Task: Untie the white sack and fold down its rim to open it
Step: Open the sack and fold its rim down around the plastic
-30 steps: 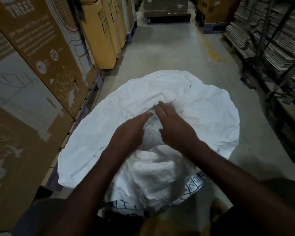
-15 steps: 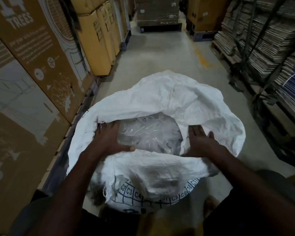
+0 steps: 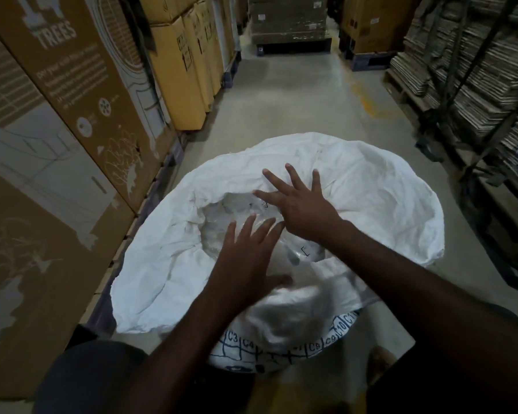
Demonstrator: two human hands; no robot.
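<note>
A warehouse aisle with a grey concrete floor [image 3: 296,94] runs ahead. On that floor, just in front of the person, stands the white sack [image 3: 380,198], its mouth wide open and its rim rolled outward into a broad crumpled collar; printed grid labels show on its near side. Clear plastic liner [image 3: 222,228] shows inside the opening. The left hand [image 3: 245,258] reaches over the near rim, fingers straight and spread above the liner, gripping nothing. The right hand [image 3: 302,204] lies flat with fingers splayed on the far inner rim, holding nothing. Tall cardboard boxes [image 3: 72,121] line the aisle's left edge, stacked flattened cartons [image 3: 476,70] the right.
</note>
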